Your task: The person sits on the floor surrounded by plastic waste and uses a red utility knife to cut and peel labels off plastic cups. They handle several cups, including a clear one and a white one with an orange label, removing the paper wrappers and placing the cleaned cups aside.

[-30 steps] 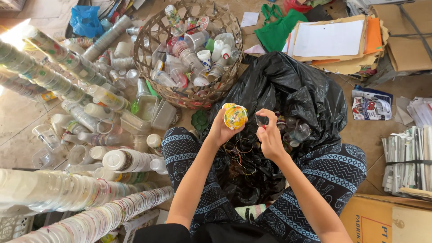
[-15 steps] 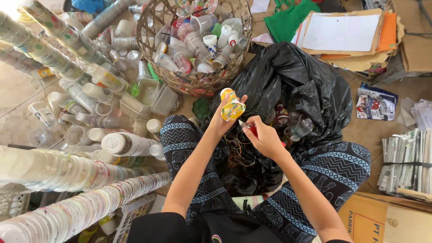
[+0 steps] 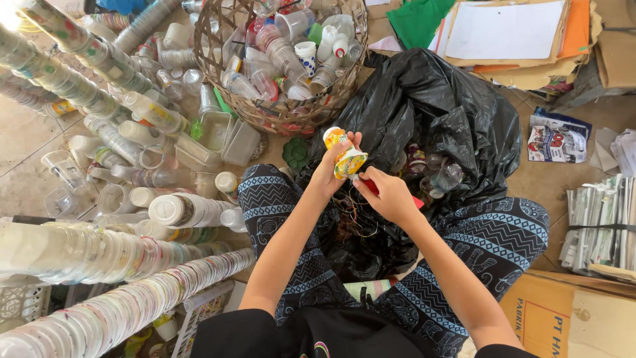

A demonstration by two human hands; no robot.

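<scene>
My left hand [image 3: 329, 171] holds a small plastic cup with a yellow and green printed lid [image 3: 346, 159], tilted, above an open black plastic bag [image 3: 457, 126]. My right hand [image 3: 389, 196] is closed around a red tool [image 3: 372, 188] whose tip meets the cup's lid edge. The hands touch over the bag's mouth, between my knees in blue patterned trousers [image 3: 510, 238]. More cups [image 3: 437, 172] lie inside the bag.
A wicker basket [image 3: 278, 113] full of used plastic cups stands beyond my hands. Long stacks of nested cups [image 3: 112, 311] and loose containers cover the floor at left. Cardboard and papers [image 3: 517, 40] lie at upper right, bundled newspapers [image 3: 603, 225] at right.
Both hands have stayed together over the bag while the cup turned in my left hand. The red tool has moved against the lid's edge. The view shifted slightly closer.
</scene>
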